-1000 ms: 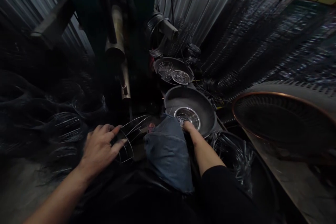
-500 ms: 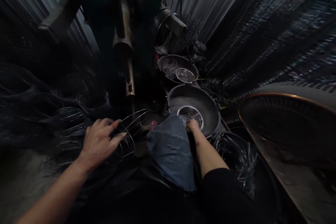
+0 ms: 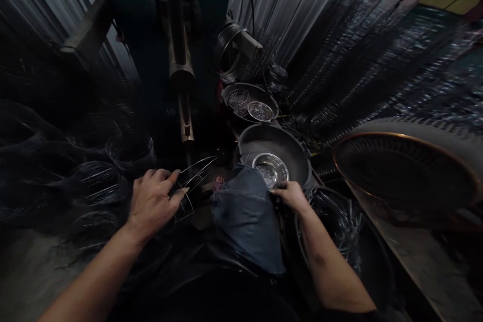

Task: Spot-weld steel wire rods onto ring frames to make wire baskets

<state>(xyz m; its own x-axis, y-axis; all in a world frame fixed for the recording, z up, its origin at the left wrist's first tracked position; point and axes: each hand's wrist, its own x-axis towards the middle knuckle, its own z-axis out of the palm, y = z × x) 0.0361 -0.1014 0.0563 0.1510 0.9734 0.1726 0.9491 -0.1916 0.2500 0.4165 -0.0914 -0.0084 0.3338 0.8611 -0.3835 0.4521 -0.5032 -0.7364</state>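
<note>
While my left hand pinches a curved frame of thin, shiny wire between thumb and fingers, the frame sits left of the blue denim knee. My right hand, palm down and wrist bent, has its fingertips drawn together at the near rim of a polished round metal bowl, which holds fine metal bits inside a dull, dark round basin. I can't tell whether those fingertips grip anything; darkness blurs the coils at left.
</note>
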